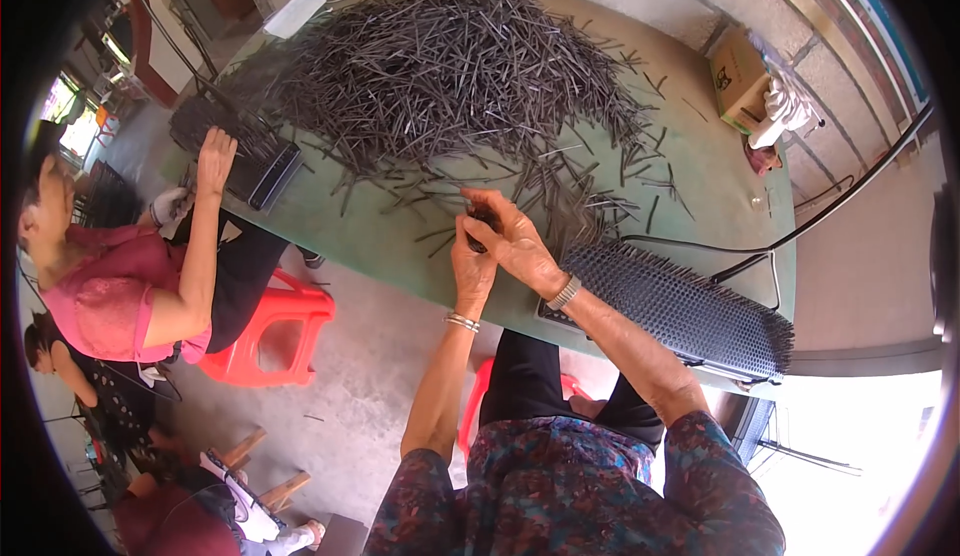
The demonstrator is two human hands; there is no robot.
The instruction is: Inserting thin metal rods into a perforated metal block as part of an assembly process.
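My left hand (474,268) and my right hand (522,246) meet over the front edge of the green table. Both are closed around a small bunch of thin dark sticks (484,218), mostly hidden by my fingers. Just beyond them, loose sticks (545,181) of the same kind lie scattered at the foot of a large heap (450,66). To the right of my right wrist stands a long black rack (670,301) full of holes, with stick ends poking out along its edges.
At the left, a co-worker in pink (110,296) reaches to a similar rack (270,178). A black cable (850,196) crosses over the table's right side. A cardboard box (740,81) stands at the back right. A red stool (275,326) is on the floor.
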